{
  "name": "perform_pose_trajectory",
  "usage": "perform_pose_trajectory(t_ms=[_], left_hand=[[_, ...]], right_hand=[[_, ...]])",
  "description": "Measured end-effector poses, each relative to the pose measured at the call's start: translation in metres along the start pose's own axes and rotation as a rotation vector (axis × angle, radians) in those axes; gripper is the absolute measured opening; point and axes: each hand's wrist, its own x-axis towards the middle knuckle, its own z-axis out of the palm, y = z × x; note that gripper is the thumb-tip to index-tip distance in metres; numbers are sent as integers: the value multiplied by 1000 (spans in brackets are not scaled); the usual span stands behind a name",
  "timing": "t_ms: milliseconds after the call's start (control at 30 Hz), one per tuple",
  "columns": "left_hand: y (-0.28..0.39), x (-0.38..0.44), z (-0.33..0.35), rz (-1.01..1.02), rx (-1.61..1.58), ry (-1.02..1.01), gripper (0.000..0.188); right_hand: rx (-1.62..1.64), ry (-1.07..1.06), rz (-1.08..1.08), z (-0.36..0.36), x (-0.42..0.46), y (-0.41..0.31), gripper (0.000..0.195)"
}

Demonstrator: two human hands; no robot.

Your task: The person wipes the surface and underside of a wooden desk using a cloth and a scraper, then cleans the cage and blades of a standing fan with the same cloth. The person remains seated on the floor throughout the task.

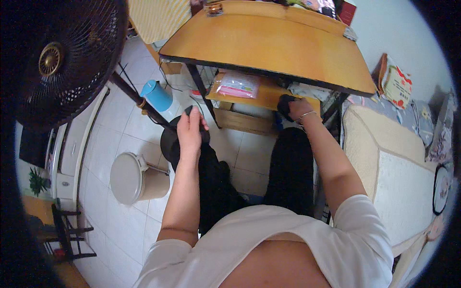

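Note:
My left hand is closed around a small black object, whose top shows above the fingers; it is above my left knee, near the fan's pole. A dark, soft-looking bundle is gripped by my right hand, which wears a bracelet. That hand is under the front edge of the wooden desk, beside a lower wooden shelf. What exactly the two dark objects are, I cannot tell. A clear plastic package with pink trim lies on the lower shelf.
A black pedestal fan rises at the left. On the tiled floor stand a blue pitcher and a lidded beige bin. A padded sofa or bed is at the right. The desk's black metal legs flank the shelf.

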Motion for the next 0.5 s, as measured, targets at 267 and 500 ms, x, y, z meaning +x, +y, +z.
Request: perform_pose_trajectory(t_ms=[267, 500], left_hand=[[-37, 42, -2, -181, 108, -124, 21], [-97, 123, 17, 114, 609, -111, 23]], right_hand=[[127, 584, 87, 35, 48, -69, 20], [588, 235, -108, 34, -12, -47, 29]])
